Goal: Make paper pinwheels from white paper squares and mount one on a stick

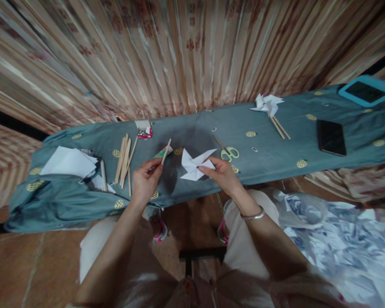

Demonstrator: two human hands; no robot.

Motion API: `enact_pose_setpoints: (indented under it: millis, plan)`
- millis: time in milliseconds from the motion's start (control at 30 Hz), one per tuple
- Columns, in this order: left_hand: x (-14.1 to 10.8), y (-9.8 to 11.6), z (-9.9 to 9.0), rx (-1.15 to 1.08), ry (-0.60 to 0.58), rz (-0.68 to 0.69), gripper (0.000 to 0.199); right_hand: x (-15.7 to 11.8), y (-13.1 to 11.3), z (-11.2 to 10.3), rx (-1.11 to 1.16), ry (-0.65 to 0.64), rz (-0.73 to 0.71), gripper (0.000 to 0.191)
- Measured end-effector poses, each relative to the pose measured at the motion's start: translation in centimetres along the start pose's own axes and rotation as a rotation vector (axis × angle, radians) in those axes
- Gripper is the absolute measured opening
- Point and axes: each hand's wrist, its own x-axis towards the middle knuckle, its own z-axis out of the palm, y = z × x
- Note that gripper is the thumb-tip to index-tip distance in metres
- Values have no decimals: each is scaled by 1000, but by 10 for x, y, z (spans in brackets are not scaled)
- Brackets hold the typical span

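Fingers of the right hand pinch a creased white paper pinwheel over the near edge of the cloth-covered table; the left hand grips a smooth wooden stick, apart from it, so these look unjoined. Toward the far edge, right of centre, finished-looking pinwheels sit on sticks. Loose round sticks and flat sheets remain near the left end.
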Motion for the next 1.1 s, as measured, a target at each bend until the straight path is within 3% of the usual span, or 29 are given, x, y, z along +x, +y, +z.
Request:
enact_pose_setpoints:
  millis: [100,333,467,833,1100]
  plan:
    - [-24,2,17,-176,-32,-178,32,-15,-4,-4,-95,-98,-12,24]
    - [-108,1,47,-546,-51,-605,32,-53,-13,-7,-404,-265,-90,14]
    - [-127,-4,61,-609,27,-792,34,-63,-4,-8,-527,-306,-200,13]
    - [-128,-32,73,-595,46,-888,28,-48,9,-7,-808,-236,-422,15]
    - [-134,-36,71,-556,7,-889,30,-40,11,-6,-854,-207,-426,20]
